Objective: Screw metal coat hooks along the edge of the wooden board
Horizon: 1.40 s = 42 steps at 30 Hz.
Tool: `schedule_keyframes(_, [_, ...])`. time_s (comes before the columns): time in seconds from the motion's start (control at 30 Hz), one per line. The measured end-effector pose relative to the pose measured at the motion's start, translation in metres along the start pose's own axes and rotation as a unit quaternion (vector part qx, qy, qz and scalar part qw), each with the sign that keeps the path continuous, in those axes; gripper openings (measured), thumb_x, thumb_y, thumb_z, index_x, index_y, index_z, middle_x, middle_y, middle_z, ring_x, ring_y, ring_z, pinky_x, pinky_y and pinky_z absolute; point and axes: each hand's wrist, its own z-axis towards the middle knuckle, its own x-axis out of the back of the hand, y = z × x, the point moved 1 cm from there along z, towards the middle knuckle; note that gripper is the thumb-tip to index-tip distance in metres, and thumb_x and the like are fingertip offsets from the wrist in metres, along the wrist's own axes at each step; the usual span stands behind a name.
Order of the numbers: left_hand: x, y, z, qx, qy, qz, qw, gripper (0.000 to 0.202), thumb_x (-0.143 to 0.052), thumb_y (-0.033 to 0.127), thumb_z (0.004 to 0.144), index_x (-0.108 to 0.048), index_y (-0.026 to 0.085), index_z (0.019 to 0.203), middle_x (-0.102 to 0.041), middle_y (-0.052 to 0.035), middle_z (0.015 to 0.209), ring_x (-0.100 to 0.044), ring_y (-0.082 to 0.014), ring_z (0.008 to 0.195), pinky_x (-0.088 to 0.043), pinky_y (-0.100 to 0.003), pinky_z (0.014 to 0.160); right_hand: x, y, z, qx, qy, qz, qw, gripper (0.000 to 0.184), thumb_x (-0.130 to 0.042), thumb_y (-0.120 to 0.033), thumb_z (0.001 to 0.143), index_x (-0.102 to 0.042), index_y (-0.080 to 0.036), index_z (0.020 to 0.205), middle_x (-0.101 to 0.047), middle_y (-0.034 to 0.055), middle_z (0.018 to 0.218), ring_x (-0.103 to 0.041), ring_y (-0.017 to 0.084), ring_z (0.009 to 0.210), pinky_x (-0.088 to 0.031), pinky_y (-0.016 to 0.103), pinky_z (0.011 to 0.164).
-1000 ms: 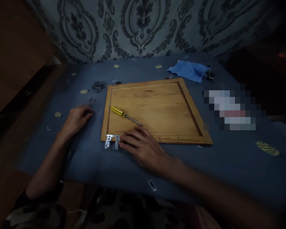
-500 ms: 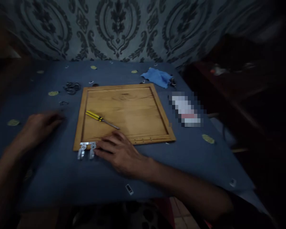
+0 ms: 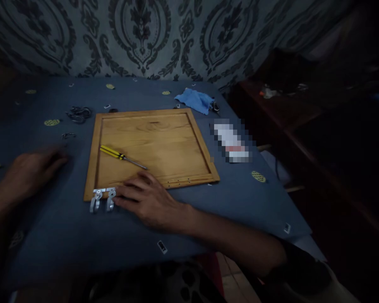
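Note:
A framed wooden panel (image 3: pixel 158 136) lies flat on the blue cloth. Across its near left edge sits a silver metal hook rack (image 3: pixel 111 198), two of its hooks pointing toward me. My right hand (image 3: pixel 147 202) rests over the rack's right part, fingers pressing it against the frame and hiding the rest of it. A yellow and black screwdriver (image 3: pixel 123 157) lies on the panel, beyond those fingers. Left of the panel, my left hand (image 3: pixel 39 168) is low over the cloth, blurred, with fingers bent. Just beyond it are small dark metal pieces (image 3: pixel 68 135), too small to name.
A bundle of dark hooked metal pieces (image 3: pixel 78 113) lies at the back left. Behind the panel's right side is a crumpled blue cloth (image 3: pixel 195 100). A pixelated pale object (image 3: pixel 230 141) is right of the panel. Patterned fabric (image 3: pixel 142 38) hangs behind the table.
The whole scene has shifted left in view as my head turned. My left hand has drawn slightly back from the small metal pieces. My right hand stays on the hook rack.

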Motion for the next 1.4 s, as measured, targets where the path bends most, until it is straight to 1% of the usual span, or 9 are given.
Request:
schedule_keyframes(0.17, [0.009, 0.013, -0.004, -0.026, -0.017, -0.015, 0.999, 0.029, -0.043, 0.042, 0.093, -0.06, 0.019, 0.099, -0.066, -0.0046, 0.102, -0.057, -0.022, 0.095, -0.043, -0.031, 0.087, -0.003, 0.001, 0.001, 0.006, 0.051, 0.01, 0.999, 0.026, -0.047, -0.021, 0.108, -0.069, -0.019, 0.122, -0.075, 0.0031, 0.125, -0.06, 0.023, 0.114, -0.044, 0.045, 0.102])
schedule_keyframes(0.23, [0.01, 0.016, -0.006, -0.029, -0.021, -0.033, 0.999, 0.031, -0.043, 0.043, 0.094, -0.06, 0.018, 0.099, -0.066, -0.0046, 0.102, -0.058, -0.0212, 0.094, -0.043, -0.03, 0.085, -0.005, 0.001, 0.002, 0.006, 0.079, 0.015, 0.997, 0.025, -0.048, -0.018, 0.107, -0.069, -0.018, 0.119, -0.076, 0.003, 0.123, -0.06, 0.024, 0.114, -0.043, 0.045, 0.102])
schedule_keyframes(0.37, [0.012, 0.023, -0.01, -0.059, -0.041, -0.105, 0.992, 0.034, -0.046, 0.048, 0.094, -0.06, 0.017, 0.099, -0.067, -0.0054, 0.1, -0.06, -0.021, 0.092, -0.046, -0.03, 0.079, -0.006, 0.001, 0.003, 0.004, 0.086, 0.028, 0.996, 0.02, -0.052, -0.018, 0.105, -0.07, -0.018, 0.114, -0.077, 0.0029, 0.12, -0.061, 0.024, 0.11, -0.044, 0.044, 0.1])
schedule_keyframes(0.57, [0.024, 0.052, -0.024, -0.151, -0.076, -0.182, 0.969, 0.025, -0.054, 0.042, 0.095, -0.061, 0.018, 0.093, -0.064, -0.0046, 0.097, -0.059, -0.0189, 0.093, -0.048, -0.031, 0.087, -0.007, 0.001, 0.003, 0.001, 0.089, 0.021, 0.996, 0.024, -0.049, -0.016, 0.106, -0.07, -0.019, 0.116, -0.077, 0.0026, 0.122, -0.062, 0.023, 0.113, -0.044, 0.045, 0.102])
schedule_keyframes(0.63, [0.028, 0.064, -0.029, -0.18, -0.1, -0.193, 0.959, 0.021, -0.054, 0.038, 0.097, -0.062, 0.019, 0.094, -0.064, -0.0045, 0.1, -0.06, -0.0177, 0.093, -0.049, -0.03, 0.086, -0.008, 0.001, 0.003, 0.001, 0.095, 0.02, 0.995, 0.024, -0.048, -0.016, 0.106, -0.071, -0.019, 0.115, -0.077, 0.0024, 0.12, -0.062, 0.023, 0.112, -0.044, 0.044, 0.101])
schedule_keyframes(0.8, [0.03, 0.085, -0.031, -0.22, -0.211, -0.2, 0.931, 0.017, -0.052, 0.034, 0.098, -0.064, 0.022, 0.097, -0.066, -0.0042, 0.104, -0.063, -0.0181, 0.094, -0.05, -0.029, 0.084, -0.011, 0.002, 0.002, -0.001, 0.083, 0.035, 0.996, 0.023, -0.058, -0.012, 0.099, -0.072, -0.019, 0.116, -0.076, 0.006, 0.123, -0.061, 0.025, 0.114, -0.042, 0.047, 0.103])
schedule_keyframes(0.93, [0.026, 0.089, -0.023, -0.225, -0.265, -0.184, 0.919, 0.019, -0.051, 0.038, 0.097, -0.064, 0.023, 0.094, -0.065, -0.0037, 0.1, -0.063, -0.019, 0.092, -0.05, -0.029, 0.083, -0.011, 0.002, 0.0, 0.003, 0.081, 0.031, 0.996, 0.024, -0.054, -0.012, 0.101, -0.071, -0.018, 0.118, -0.075, 0.0068, 0.125, -0.061, 0.026, 0.114, -0.043, 0.049, 0.104])
schedule_keyframes(1.13, [0.019, 0.087, -0.016, -0.237, -0.306, -0.169, 0.906, 0.022, -0.051, 0.04, 0.098, -0.066, 0.024, 0.1, -0.066, -0.0048, 0.107, -0.063, -0.0208, 0.099, -0.051, -0.031, 0.086, -0.01, 0.002, 0.0, 0.004, 0.084, 0.013, 0.996, 0.024, -0.051, -0.014, 0.104, -0.071, -0.018, 0.117, -0.075, 0.0064, 0.125, -0.062, 0.024, 0.113, -0.043, 0.048, 0.104])
schedule_keyframes(1.4, [0.015, 0.09, -0.014, -0.242, -0.322, -0.15, 0.903, 0.023, -0.051, 0.04, 0.098, -0.066, 0.022, 0.096, -0.064, -0.0055, 0.105, -0.062, -0.0205, 0.096, -0.051, -0.031, 0.085, -0.012, 0.003, -0.001, 0.003, 0.072, 0.027, 0.997, 0.025, -0.053, -0.014, 0.102, -0.07, -0.018, 0.12, -0.073, 0.0087, 0.129, -0.06, 0.026, 0.115, -0.043, 0.052, 0.103])
